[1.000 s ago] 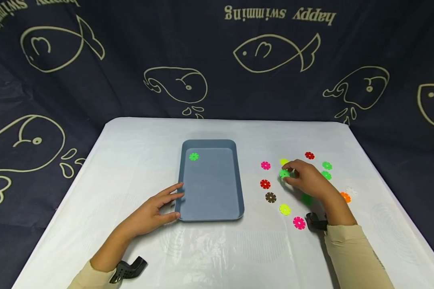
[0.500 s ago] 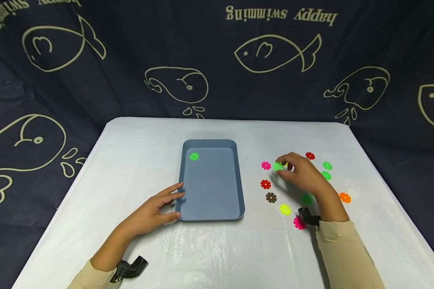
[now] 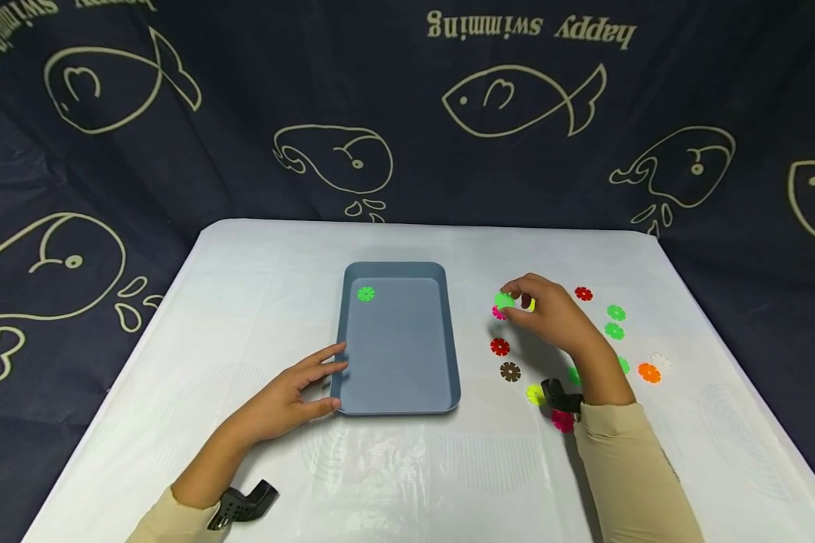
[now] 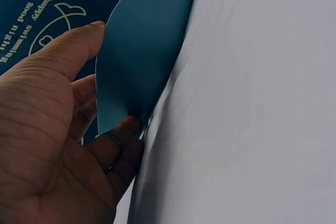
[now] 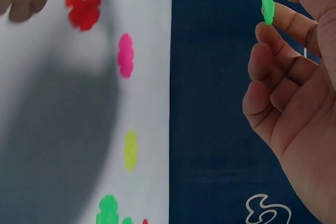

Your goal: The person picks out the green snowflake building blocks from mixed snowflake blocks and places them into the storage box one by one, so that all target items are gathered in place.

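My right hand [image 3: 550, 315] pinches a light green notched plastic disc [image 3: 504, 301] between thumb and fingertips, above the table right of the tray. The right wrist view shows this disc edge-on, its upper end cut off by the frame. Below it a pink disc [image 3: 498, 312] is partly covered. My left hand [image 3: 281, 403] rests with extended fingers against the left side of a blue-grey rectangular tray [image 3: 399, 354]; in the left wrist view its fingertips touch the tray's outer wall [image 4: 142, 40]. One green disc [image 3: 366, 294] lies inside the tray, near its far left corner.
Several loose discs lie right of the tray, among them a red disc [image 3: 499, 347], a brown disc [image 3: 510, 372], an orange disc [image 3: 649, 372] and a pale disc [image 3: 661, 362]. A dark fish-patterned cloth [image 3: 407, 98] hangs behind the white table [image 3: 272, 264].
My right hand has moved left and away from me, carrying the green disc from the cluster to above the pink disc. The left hand and tray stay put.
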A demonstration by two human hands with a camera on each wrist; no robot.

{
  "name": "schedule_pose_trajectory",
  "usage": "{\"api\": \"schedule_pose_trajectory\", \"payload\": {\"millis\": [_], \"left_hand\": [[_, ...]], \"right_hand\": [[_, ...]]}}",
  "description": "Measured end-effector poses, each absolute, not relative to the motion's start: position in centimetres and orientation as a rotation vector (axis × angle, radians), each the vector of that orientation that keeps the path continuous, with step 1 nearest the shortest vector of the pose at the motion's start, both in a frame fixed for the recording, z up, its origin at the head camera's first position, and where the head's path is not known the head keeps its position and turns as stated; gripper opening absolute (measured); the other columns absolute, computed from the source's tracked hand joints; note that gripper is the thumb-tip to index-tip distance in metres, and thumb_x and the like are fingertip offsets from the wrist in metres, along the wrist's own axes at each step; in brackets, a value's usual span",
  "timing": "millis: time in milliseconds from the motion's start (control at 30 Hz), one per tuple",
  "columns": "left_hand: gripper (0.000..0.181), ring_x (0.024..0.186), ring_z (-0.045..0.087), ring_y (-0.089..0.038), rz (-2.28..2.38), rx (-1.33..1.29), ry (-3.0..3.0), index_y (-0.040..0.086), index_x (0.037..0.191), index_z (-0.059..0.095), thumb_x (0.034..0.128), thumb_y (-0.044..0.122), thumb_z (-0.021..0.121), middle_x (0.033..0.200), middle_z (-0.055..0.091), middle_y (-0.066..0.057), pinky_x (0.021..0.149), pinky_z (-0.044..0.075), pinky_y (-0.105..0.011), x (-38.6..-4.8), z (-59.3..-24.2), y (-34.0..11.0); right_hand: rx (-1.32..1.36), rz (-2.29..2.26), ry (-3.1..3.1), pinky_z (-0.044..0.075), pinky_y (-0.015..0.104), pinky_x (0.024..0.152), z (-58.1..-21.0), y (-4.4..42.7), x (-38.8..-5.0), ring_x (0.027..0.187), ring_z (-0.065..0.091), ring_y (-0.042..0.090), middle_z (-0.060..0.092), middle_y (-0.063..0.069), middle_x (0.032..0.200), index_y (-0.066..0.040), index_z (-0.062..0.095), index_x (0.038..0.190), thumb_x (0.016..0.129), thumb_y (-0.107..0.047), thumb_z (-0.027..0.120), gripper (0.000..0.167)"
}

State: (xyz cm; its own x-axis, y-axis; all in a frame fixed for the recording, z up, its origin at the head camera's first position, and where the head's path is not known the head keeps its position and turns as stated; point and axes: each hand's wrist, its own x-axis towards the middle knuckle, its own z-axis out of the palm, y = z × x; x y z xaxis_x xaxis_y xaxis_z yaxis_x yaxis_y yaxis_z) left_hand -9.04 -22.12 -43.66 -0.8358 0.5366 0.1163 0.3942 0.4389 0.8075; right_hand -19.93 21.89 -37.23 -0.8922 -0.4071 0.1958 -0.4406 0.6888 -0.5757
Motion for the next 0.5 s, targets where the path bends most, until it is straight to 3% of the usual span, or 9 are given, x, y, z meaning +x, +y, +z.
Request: {"api": "schedule_pose_trajectory", "payload": {"millis": [167, 500], "left_hand": [[0.061, 0.144, 0.030, -0.023, 1.357, 0.816, 2.524, 0.006, 0.143, 0.054, 0.0919, 0.033, 0.073, 0.161, 0.028, 0.001, 0.106, 0.039, -0.024, -9.1, -43.7, -22.1], [0.062, 0.144, 0.030, -0.023, 1.350, 0.811, 2.527, 0.005, 0.143, 0.053, 0.0918, 0.035, 0.073, 0.161, 0.029, -0.003, 0.106, 0.039, -0.024, -9.1, -43.6, -22.1]], "right_hand": [[0.759, 1.003, -2.804, 0.045, 0.038, 0.068, -36.7, 20.7, -20.2, 0.088, 0.052, 0.022, 0.062, 0.002, 0.105, -0.011, 0.069, 0.112, 0.090, -0.012, 0.074, 0.023], [0.800, 1.050, -2.772, 0.044, 0.038, 0.070, -36.1, 18.7, -20.6, 0.087, 0.052, 0.022, 0.063, 0.002, 0.105, -0.011, 0.069, 0.111, 0.089, -0.014, 0.075, 0.023]]}}
